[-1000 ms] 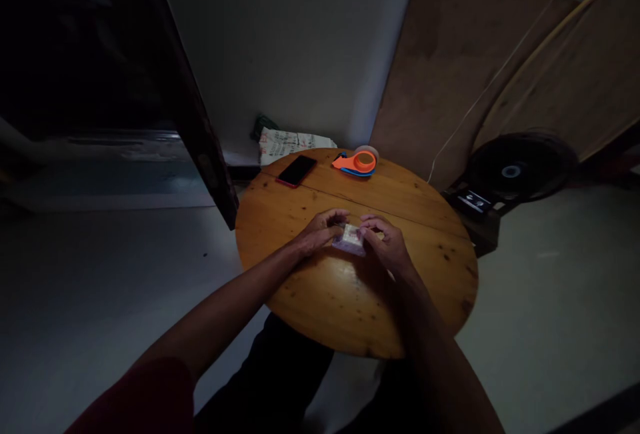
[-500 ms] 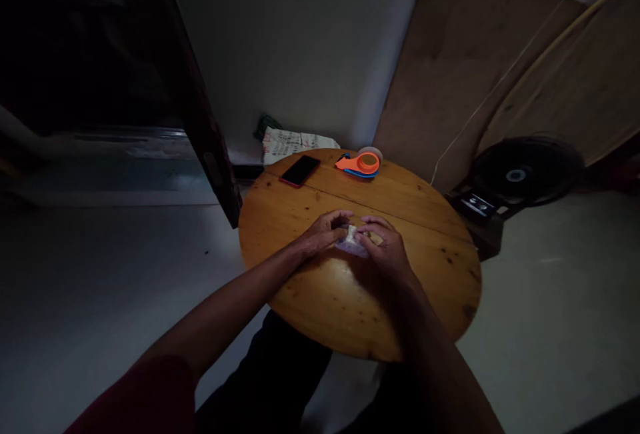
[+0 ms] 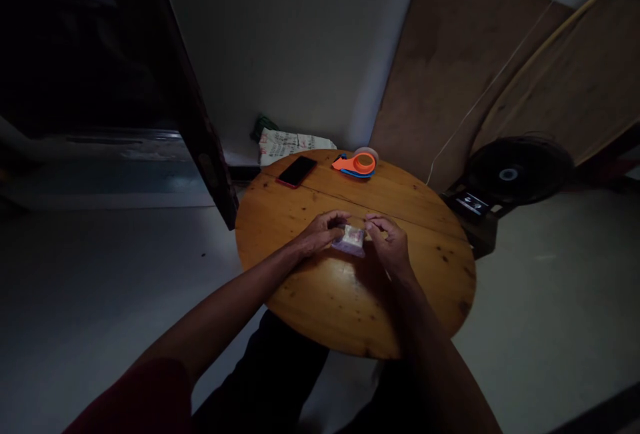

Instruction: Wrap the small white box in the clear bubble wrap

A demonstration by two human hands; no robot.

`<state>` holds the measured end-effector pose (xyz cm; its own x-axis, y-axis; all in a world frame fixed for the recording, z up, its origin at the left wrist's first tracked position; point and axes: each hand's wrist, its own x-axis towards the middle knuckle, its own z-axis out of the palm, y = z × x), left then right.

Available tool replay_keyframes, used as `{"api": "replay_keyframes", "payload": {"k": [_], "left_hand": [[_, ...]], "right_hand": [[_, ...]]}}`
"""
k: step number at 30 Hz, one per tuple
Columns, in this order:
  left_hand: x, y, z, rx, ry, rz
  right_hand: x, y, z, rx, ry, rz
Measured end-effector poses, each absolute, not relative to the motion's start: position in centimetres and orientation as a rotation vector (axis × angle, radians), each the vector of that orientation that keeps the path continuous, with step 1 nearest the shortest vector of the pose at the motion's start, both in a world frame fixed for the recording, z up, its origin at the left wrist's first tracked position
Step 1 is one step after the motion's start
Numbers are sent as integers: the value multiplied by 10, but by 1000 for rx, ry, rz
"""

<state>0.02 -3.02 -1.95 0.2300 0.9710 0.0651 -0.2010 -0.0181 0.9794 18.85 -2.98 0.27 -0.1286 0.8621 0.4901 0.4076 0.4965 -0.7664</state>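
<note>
A small pale packet in a clear, purplish wrapping (image 3: pixel 351 241) lies at the middle of the round wooden table (image 3: pixel 320 301). My left hand (image 3: pixel 323 231) is closed on its left end, thumb on top and fingers curled behind. Just past the packet's right end is my right hand (image 3: pixel 390 242), its thumb and forefinger pinched together. Whatever may be between those fingertips is too small to make out.
Towards the back of the table are a phone with a red edge (image 3: pixel 297 172) and an orange and blue tape dispenser (image 3: pixel 357 165). Behind them lies a printed white sack (image 3: pixel 290 144) by the wall. A black round fan (image 3: pixel 517 171) stands at the right.
My right hand has shifted off the packet's top to just beyond its right end, uncovering more of the packet. My left hand keeps its hold. The view has shifted slightly.
</note>
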Motion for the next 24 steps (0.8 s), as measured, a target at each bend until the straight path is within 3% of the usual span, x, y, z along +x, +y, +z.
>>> {"api": "replay_keyframes", "payload": {"k": [10, 19, 24], "left_hand": [[-3, -31, -20, 1287, 823, 1128], [-2, -30, -23, 1297, 867, 1125], [-2, -32, -23, 1411, 941, 1115]], "right_hand": [[188, -35, 6, -1037, -1900, 924], [183, -30, -4, -1030, -1880, 617], [182, -31, -3, -1040, -1829, 602]]}}
